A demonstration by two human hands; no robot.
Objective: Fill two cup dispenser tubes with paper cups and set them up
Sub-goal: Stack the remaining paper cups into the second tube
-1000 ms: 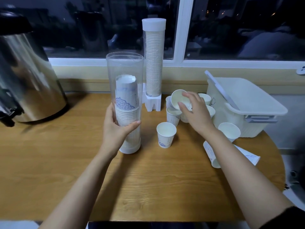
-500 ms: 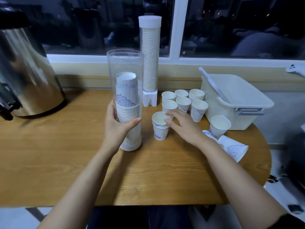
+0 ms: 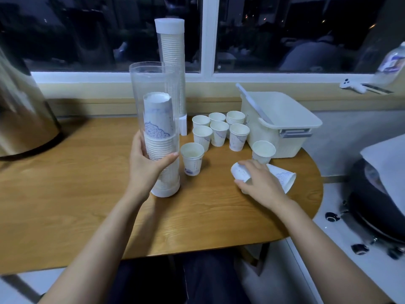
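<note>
Left hand [image 3: 146, 167]: gripped the clear tube [image 3: 153, 84] at its lower half, thumb across the near face, fingers round the far left side.
Clear tube: upright on its white base on the table [image 3: 65, 189], top open. A stack of cups [image 3: 158, 137] sat inside, bottoms up, reaching about halfway.
Right hand [image 3: 260, 183]: fingers curled over a lying cup [image 3: 240, 173], thumb under it. The cup was on its side, bottom toward the clear tube and well apart from it.
Second lying cup [image 3: 283, 179]: on its side just behind the right hand, mouth toward the table's rounded right edge and near it.
Single cup [image 3: 192, 159]: upright, just beside the clear tube on its right, between the two hands.
Loose cups [image 3: 219, 132]: upright cluster farther back, some nested, between the filled tube [image 3: 171, 62] and the bin [image 3: 282, 119].
Filled tube: capped, upright on its foot, behind the clear tube by the window sill.
Bin: white, back right; one upright cup [image 3: 263, 151] just in front of it.
Urn [image 3: 22, 119]: metal, back left.
Open room: plain wood showed from the clear tube leftward to the urn, and along the near edge in front of both hands.
</note>
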